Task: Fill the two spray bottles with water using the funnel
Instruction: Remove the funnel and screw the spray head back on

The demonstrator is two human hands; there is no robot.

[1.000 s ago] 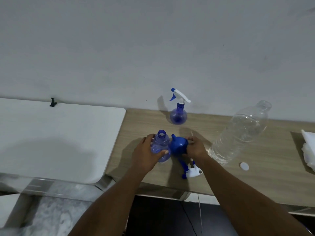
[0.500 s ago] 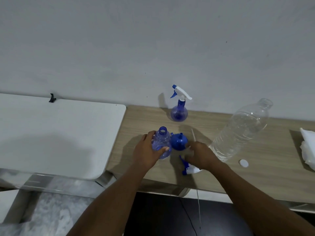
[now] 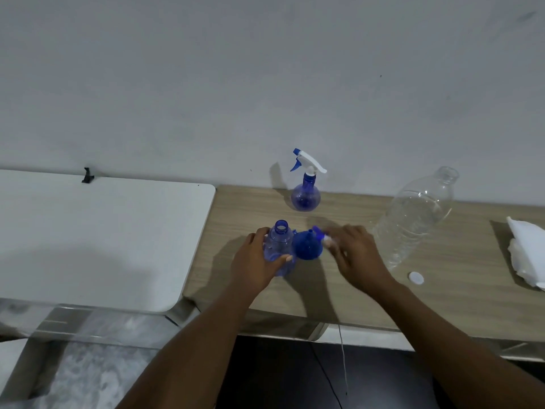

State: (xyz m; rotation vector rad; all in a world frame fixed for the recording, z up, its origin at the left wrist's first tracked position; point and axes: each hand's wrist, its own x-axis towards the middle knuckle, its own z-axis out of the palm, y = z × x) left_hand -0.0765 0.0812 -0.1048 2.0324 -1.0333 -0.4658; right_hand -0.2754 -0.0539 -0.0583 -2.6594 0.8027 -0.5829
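Note:
My left hand (image 3: 253,261) grips an open, headless blue spray bottle (image 3: 278,246) standing on the wooden table (image 3: 354,296). A blue funnel (image 3: 306,246) rests wide end down just right of it. My right hand (image 3: 354,252), blurred by motion, is closed on the loose white and blue spray head (image 3: 323,236) beside the funnel. A second blue spray bottle (image 3: 305,190) with its head fitted stands at the back by the wall. A large clear water bottle (image 3: 413,216), uncapped, stands to the right.
The bottle's white cap (image 3: 415,278) lies on the table right of my right hand. A white cloth (image 3: 528,252) sits at the far right edge. A white tabletop (image 3: 103,231) adjoins on the left. The wall is close behind.
My right hand has picked the spray head up from the table's front and carried it back beside the funnel. My left hand has stayed on the open bottle.

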